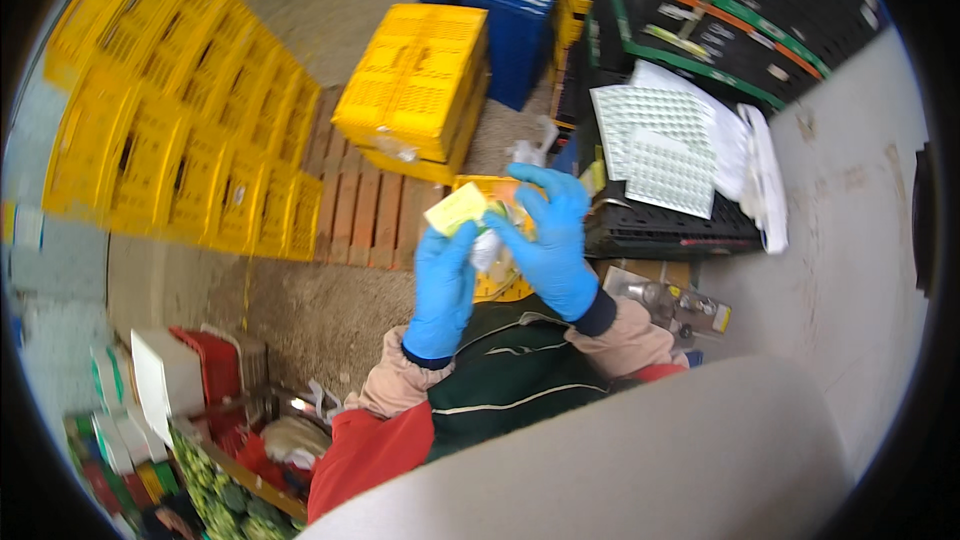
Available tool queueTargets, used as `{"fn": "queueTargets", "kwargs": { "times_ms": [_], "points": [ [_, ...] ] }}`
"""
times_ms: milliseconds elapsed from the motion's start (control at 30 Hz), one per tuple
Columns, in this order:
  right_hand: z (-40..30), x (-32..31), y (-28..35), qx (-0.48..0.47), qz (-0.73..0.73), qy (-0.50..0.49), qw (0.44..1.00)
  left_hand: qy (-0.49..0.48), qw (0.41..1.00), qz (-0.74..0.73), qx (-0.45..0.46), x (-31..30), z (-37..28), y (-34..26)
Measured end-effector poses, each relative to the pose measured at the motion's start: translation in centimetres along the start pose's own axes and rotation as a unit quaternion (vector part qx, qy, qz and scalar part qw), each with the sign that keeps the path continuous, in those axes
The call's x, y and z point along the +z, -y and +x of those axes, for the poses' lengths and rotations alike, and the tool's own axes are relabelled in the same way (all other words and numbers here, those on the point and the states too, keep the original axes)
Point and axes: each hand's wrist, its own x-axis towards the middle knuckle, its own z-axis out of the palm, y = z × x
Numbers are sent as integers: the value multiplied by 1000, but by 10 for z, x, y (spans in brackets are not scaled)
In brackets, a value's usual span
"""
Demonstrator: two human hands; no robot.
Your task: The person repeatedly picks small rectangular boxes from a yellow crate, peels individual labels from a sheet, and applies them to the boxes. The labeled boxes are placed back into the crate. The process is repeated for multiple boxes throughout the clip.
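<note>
My left hand [442, 285], in a blue glove, pinches a yellow card [457, 210] that bears writing, between thumb and fingers. My right hand [551, 240], gloved in blue too, is raised just to the right. Its thumb and fingers are parted, and the thumb reaches towards a small green item beside the card; whether it touches that item is unclear. Below and behind both hands stands a yellow plastic crate [499, 292] with mixed contents, partly hidden by the gloves. Something white shows between the hands.
Yellow plastic crates [187, 142] stand stacked at the left beside a wooden pallet [367, 217]. More yellow crates [412, 90] are ahead. At the right, printed label sheets [667, 150] lie on black crates [667, 232] near a pale wall [847, 240]. Green vegetables [225, 487] fill a box lower left.
</note>
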Motion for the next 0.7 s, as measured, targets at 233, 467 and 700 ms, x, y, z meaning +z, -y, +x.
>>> {"fn": "queueTargets", "kwargs": {
  "times_ms": [233, 467, 700],
  "points": [
    [13, -79, -132, 89, -51, -39, 994, 117, 832, 541, -46, -3, 78, 43],
    [-6, -242, -339, 140, -151, 9, 979, 278, 657, 673, 195, 122, 167, 120],
    [-2, -232, -379, 46, -150, 119, 980, 371, 589, 702, 153, 193, 221, 210]
  ]
}}
